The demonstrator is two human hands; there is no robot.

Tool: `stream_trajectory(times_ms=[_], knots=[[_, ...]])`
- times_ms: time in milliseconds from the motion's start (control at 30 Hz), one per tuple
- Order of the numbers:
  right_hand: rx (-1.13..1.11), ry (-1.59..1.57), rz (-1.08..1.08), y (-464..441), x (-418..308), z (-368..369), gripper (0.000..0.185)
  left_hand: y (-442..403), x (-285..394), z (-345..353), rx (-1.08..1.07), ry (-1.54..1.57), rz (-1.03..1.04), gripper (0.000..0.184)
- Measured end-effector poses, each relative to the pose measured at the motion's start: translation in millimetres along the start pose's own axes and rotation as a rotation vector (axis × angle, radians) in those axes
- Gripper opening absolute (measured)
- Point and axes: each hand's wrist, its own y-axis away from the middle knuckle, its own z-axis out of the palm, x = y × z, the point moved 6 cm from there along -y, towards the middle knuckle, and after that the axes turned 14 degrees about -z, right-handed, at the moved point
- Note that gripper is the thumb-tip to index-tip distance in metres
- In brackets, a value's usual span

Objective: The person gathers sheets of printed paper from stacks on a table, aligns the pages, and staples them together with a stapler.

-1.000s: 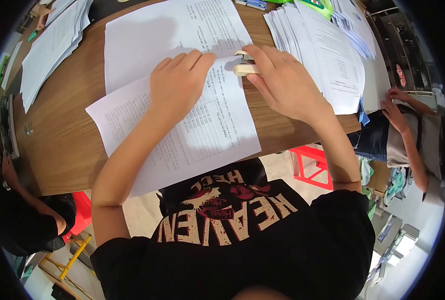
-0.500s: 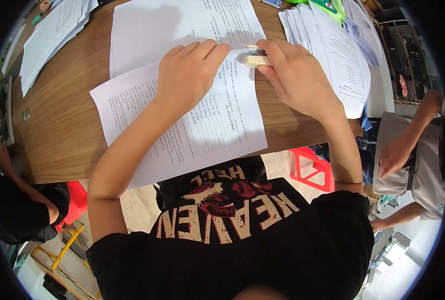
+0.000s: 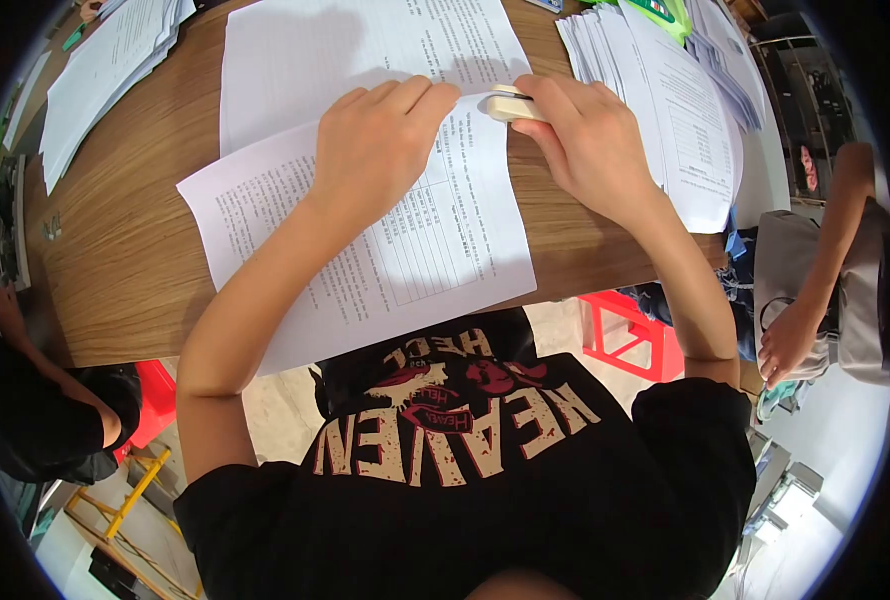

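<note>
My right hand (image 3: pixel 595 145) is wrapped round a small cream stapler (image 3: pixel 511 105). Its nose sits at the upper right corner of a printed sheet (image 3: pixel 455 255), with its two halves close together. On that sheet's upper edge lies my left hand (image 3: pixel 377 145), fingers curled in and pressing or pinching the paper; its fingertips are hidden. The sheet hangs partly over the near table edge and bears text and a table grid. Beyond it, another printed sheet (image 3: pixel 295 70) lies flat, partly covered by the first.
Stacked printed papers stand at the right (image 3: pixel 670 130) and at the far left (image 3: pixel 115 75) of the wooden table (image 3: pixel 115 270). A green package (image 3: pixel 662 15) lies at the back right. Red stools (image 3: pixel 630 340) are below. Another person's arm (image 3: pixel 815 280) is at right; someone sits at left.
My right hand has squeezed the stapler, bringing its halves closer together, and shifted slightly upward. My left hand stays nearly still. The person at right has moved their arm.
</note>
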Motion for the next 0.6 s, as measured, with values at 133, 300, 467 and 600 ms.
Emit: stream_trajectory(times_ms=[133,300,467,600], knots=[[-0.019,-0.157,0.068,4.2,0.6,-3.4,0.029,-0.2,-5.2,2.5,-0.019,0.017,-0.019,0.004],[-0.109,-0.291,0.298,50.1,9.0,9.3,0.038,-2.1,-5.8,-0.7,0.008,0.066,-0.03,0.006],[-0.1,-0.123,0.253,62.5,2.5,12.8,0.052,-3.9,-1.4,-4.1,-0.028,0.072,-0.05,0.006],[0.145,-0.239,0.215,18.3,-1.7,-17.6,0.047,-8.3,4.4,-6.2,-0.125,0.172,-0.032,0.011]])
